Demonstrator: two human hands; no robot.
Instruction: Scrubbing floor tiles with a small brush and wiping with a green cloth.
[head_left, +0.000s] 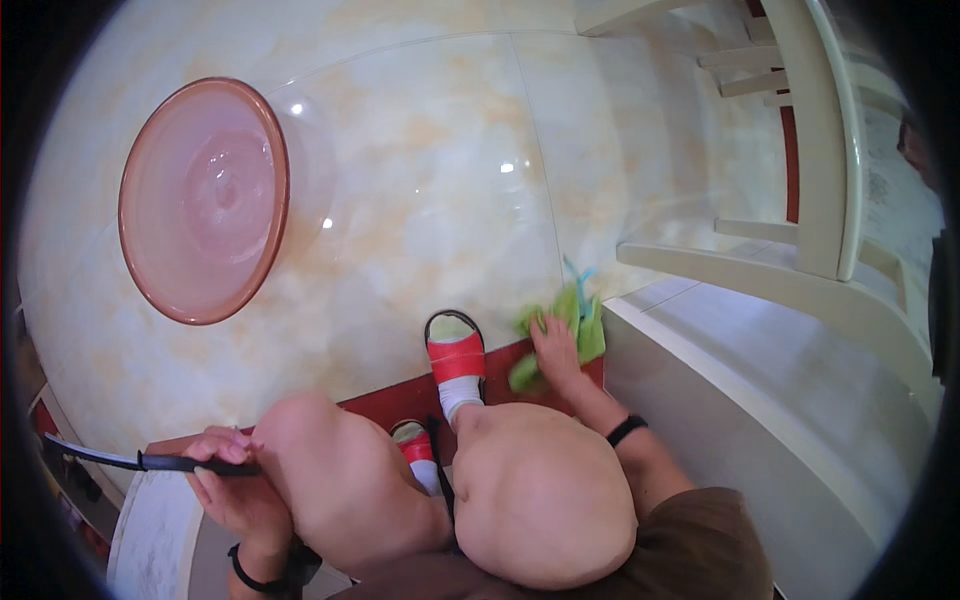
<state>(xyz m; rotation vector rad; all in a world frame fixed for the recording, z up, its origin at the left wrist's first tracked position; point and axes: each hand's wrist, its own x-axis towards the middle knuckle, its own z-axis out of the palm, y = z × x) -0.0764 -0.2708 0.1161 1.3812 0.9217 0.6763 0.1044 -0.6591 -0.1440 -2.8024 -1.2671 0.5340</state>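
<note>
My left hand (232, 480) is closed around the black handle of a knife (199, 465) beside my left knee. Its thin, slightly curved blade points left. On the floor by the dark red strip, my right hand (559, 349) grips a floppy bright green bundle (592, 330). A light blue tie (583, 283) sticks up from it. Motion blur hides whether the bundle is leaves or cloth. A large pink plastic basin (202, 202) rests on the floor ahead to the left, with what looks like a little clear water in its bottom.
Glossy marbled tiles (420, 187) cover the floor. At right, a cream wooden chair (817, 165) stands above a low white step (720, 390). My feet, in red-strapped sandals (457, 360), are by a dark red floor strip (382, 397). Shelves (71, 480) show at lower left.
</note>
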